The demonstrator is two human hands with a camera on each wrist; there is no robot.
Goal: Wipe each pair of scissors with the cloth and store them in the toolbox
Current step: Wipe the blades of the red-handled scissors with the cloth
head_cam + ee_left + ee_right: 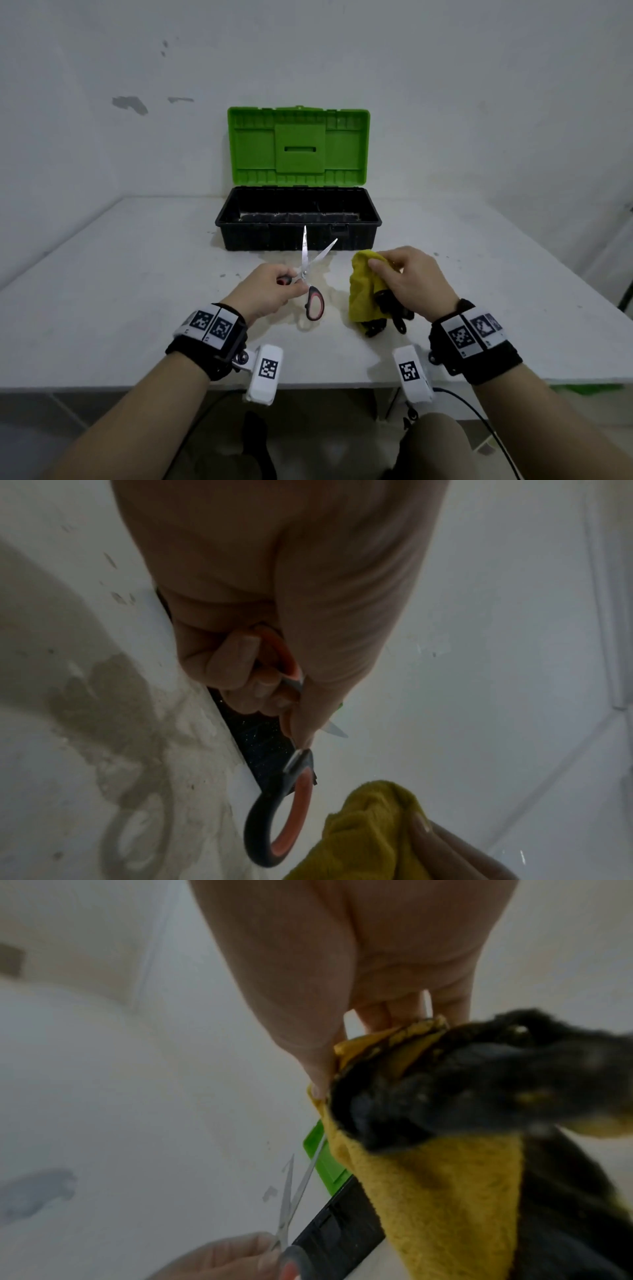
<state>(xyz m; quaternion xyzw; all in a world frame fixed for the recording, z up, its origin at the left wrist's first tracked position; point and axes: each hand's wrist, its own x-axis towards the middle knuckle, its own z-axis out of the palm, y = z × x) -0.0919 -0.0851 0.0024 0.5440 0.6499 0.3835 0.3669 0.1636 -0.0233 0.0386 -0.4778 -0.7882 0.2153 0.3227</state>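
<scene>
The left hand grips the scissors blades apart, so the cloth pinched in the right hand may snag or fingers get nicked.

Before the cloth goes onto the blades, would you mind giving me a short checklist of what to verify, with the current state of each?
1. Left hand grips the red-and-black scissors by one handle: ok.
2. Blades spread open for wiping: ok.
3. Right hand holds the yellow cloth: ok.
4. Cloth touching the blades: not ok, apart from them.
5. Toolbox lid open, ready to receive: ok.
6. Dark thing under the cloth being another pair of scissors: cannot tell.
</scene>
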